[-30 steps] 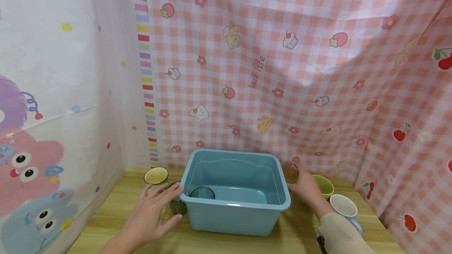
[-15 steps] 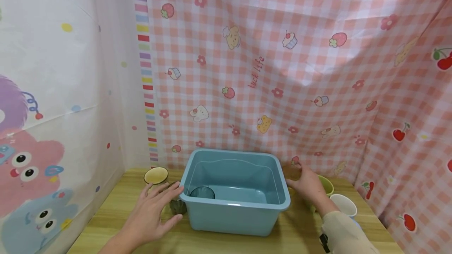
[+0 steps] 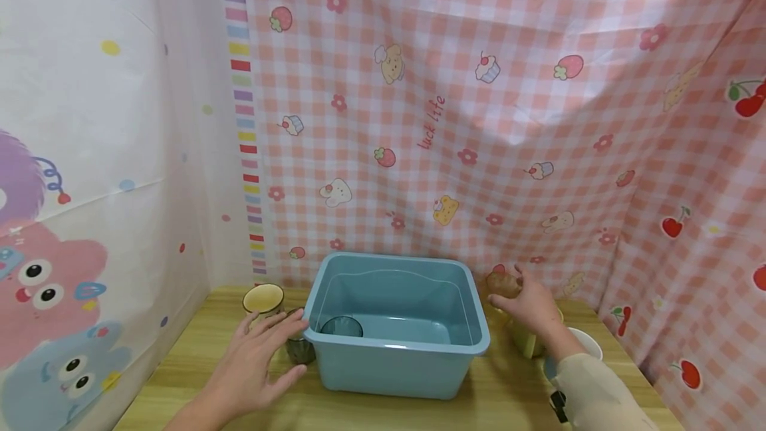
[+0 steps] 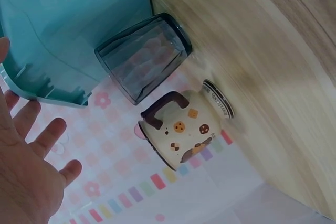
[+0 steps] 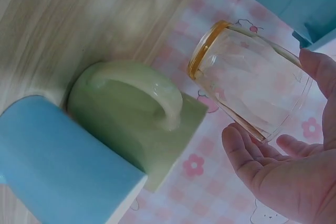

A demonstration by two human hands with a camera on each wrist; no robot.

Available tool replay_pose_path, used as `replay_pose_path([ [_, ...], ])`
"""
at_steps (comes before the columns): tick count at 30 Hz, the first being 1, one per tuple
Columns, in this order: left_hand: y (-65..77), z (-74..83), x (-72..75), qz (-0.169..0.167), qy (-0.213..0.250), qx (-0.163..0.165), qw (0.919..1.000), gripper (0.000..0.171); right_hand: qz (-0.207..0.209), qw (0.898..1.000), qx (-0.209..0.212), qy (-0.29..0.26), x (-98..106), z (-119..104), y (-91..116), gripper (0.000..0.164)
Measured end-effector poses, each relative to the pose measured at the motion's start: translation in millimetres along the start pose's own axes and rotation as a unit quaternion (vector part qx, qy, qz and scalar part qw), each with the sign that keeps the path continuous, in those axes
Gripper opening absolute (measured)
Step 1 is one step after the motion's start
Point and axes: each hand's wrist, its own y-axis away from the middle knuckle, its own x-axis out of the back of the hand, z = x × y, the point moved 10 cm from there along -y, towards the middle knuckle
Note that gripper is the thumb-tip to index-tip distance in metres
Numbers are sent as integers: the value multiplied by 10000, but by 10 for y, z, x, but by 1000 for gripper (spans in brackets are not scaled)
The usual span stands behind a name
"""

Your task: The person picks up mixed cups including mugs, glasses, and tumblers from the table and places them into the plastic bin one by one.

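Note:
My right hand (image 3: 532, 308) grips a clear amber-tinted drinking glass (image 5: 252, 77) between thumb and fingers, just right of the light-blue plastic bin (image 3: 395, 371). In the right wrist view the glass's thick amber base points away from the palm. My left hand (image 3: 251, 364) has its fingers spread, with the fingertips at the bin's left rim. Beside that hand are a dark grey glass (image 4: 144, 59) and a cream mug (image 4: 184, 129) with cookie prints and a brown handle. Inside the bin, at its left end, a dark glass (image 3: 342, 327) shows.
A green mug (image 5: 131, 114) and a light-blue mug (image 5: 63, 161) with a white inside stand on the right, partly behind my right arm in the head view. The wooden table (image 3: 353, 411) ends at a pink checked cloth (image 3: 437, 118) behind.
My right hand has closed on the amber glass and moved slightly right and up with it. The left hand stays at the bin's rim.

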Motion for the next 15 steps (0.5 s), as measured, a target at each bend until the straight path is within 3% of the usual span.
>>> replay_pose_path([
  [15,15,0,22,95,96,-72,9999,58,38,9999,-79,65,198,-11,11,106],
])
